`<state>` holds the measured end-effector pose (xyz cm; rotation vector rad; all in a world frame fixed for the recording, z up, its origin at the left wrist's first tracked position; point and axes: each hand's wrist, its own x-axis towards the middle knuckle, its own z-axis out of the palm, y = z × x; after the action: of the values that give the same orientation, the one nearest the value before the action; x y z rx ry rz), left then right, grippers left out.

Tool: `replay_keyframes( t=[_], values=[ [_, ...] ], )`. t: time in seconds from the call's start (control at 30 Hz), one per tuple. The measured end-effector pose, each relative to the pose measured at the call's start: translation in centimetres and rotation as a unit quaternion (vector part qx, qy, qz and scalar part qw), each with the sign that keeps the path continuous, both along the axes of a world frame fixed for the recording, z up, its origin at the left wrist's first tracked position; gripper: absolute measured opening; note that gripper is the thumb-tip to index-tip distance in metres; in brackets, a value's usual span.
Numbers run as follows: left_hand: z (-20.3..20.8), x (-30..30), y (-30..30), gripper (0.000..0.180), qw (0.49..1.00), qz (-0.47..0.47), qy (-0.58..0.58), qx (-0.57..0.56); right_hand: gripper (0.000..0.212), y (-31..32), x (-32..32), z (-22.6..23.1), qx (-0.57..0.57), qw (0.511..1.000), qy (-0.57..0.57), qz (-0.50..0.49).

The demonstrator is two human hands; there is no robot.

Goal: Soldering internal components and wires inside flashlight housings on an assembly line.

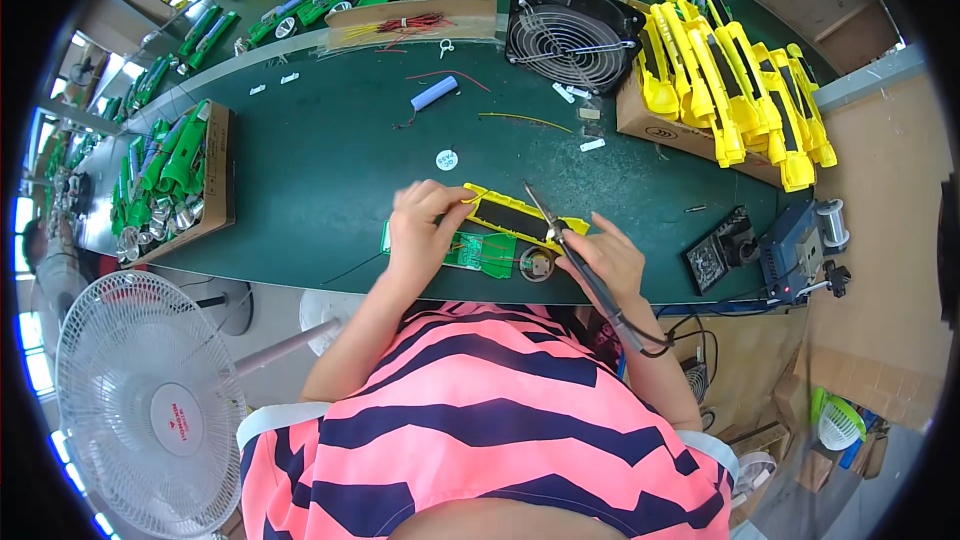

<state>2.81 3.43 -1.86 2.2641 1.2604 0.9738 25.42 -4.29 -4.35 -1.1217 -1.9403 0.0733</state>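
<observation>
My left hand (425, 225) is closed, its thumb and fingertips pinching the left end of a yellow plastic casing (575, 228) with a long dark panel in it. Whether those fingertips also hold a thin wire is too small to tell. In my right hand (612, 258) is a soldering iron (590, 280), its tip pointing up and away from me above the casing. The casing's right end lies by my right fingers. Under the casing sits a green housing (490, 252) with a circuit board, partly hidden by my left hand, and a round reflector (537, 263) beside it.
A blue cylindrical battery (433, 92) and loose wires lie farther back. A black fan (573, 35) stands behind. Boxes hold yellow casings (735, 80) at right and green housings (175, 165) at left. A soldering station (790, 250) and a black tray (720, 250) sit near the right edge.
</observation>
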Motion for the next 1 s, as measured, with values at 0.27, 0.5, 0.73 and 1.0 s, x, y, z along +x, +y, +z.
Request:
replay_keyframes(
  t=[0.27, 0.5, 0.73, 1.0],
  values=[
    [0.7, -0.1, 3.7, 0.001, 0.96, -0.186, 0.205, -0.047, 0.016, 0.9, -3.3, -1.1, -0.305, 0.732, 0.608, -0.048],
    [1.2, 0.5, 3.9, 0.005, 0.951, -0.181, 0.213, -0.132, 0.012, 1.3, -3.5, -1.7, -0.339, 0.713, 0.611, -0.066],
    [0.8, 0.8, 3.7, 0.01, 0.954, -0.157, 0.22, -0.129, 0.012, 1.4, -3.8, -1.5, -0.349, 0.716, 0.6, -0.068],
    [0.9, 0.7, 3.9, 0.015, 0.945, -0.175, 0.246, -0.126, 0.013, 1.4, -3.8, -1.5, -0.353, 0.726, 0.586, -0.075]
  ],
)
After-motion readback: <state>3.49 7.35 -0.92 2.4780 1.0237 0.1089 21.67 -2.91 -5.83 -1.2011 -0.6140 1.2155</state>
